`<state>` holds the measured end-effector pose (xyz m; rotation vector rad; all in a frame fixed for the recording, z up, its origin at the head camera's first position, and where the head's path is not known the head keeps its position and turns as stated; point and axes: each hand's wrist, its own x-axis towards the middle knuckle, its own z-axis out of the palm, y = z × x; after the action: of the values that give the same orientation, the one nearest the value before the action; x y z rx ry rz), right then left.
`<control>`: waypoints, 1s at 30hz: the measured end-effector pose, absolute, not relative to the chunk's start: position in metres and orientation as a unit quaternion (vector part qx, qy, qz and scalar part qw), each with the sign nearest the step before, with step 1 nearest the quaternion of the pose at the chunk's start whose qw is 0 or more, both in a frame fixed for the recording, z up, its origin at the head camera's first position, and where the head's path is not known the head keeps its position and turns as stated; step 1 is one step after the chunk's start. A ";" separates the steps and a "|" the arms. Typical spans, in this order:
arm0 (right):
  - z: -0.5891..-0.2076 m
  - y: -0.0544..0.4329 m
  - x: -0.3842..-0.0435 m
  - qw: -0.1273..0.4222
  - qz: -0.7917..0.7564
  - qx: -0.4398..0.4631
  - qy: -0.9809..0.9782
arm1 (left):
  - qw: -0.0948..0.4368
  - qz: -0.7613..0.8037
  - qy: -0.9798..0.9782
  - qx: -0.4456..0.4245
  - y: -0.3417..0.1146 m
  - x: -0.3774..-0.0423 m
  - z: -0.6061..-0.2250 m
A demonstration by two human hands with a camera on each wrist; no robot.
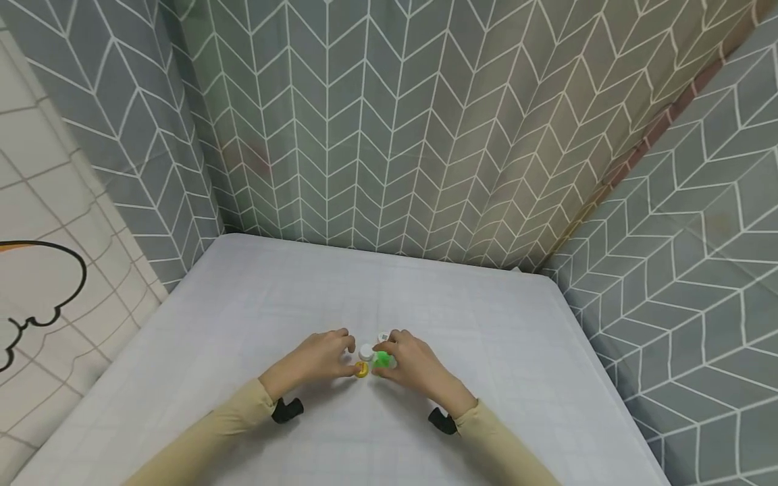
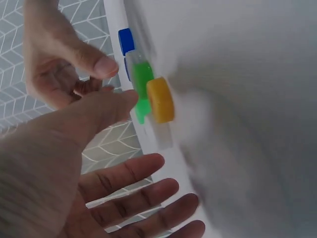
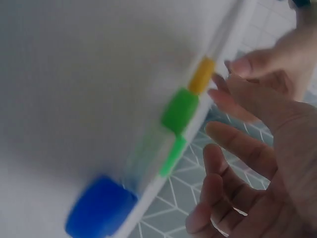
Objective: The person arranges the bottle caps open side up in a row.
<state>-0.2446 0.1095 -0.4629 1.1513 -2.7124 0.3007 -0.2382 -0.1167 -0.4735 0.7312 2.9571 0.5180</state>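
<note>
A small group of bottle-like items stands on the white table between the two hands. A round yellow cap (image 1: 361,369) lies by my left thumb, with a round white piece (image 1: 366,352) just behind it. Beside them is a green piece (image 1: 381,360), partly covered by my right hand (image 1: 416,361), whose thumb and forefinger are spread around it. My left hand (image 1: 322,354) has its fingers apart, holding nothing. In the right wrist view a blue cap (image 3: 101,208) sits on a translucent body near the green cap (image 3: 181,111). The wrist views are blurred.
A white piece with a dark square code (image 1: 383,336) lies behind the right fingertips. The white-covered table (image 1: 486,324) meets a grey patterned curtain (image 1: 389,135) at the back. Dark bands (image 1: 288,410) are on both wrists.
</note>
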 end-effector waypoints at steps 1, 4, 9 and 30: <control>-0.465 0.107 -0.244 0.093 0.096 0.392 -0.910 | 0.019 0.161 0.957 0.240 -0.117 -0.239 -0.476; -0.471 0.101 -0.242 0.095 0.084 0.399 -0.908 | 0.005 0.156 0.955 0.254 -0.119 -0.240 -0.481; -0.476 0.094 -0.240 0.083 0.063 0.398 -0.911 | -0.003 0.162 0.948 0.273 -0.121 -0.244 -0.488; -0.477 0.086 -0.244 0.055 0.073 0.382 -0.919 | -0.003 0.191 0.932 0.308 -0.119 -0.248 -0.497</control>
<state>-0.2444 0.0856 -0.4773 1.1610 -2.7908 0.2206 -0.2483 -0.1189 -0.4971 0.9689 2.9341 0.6028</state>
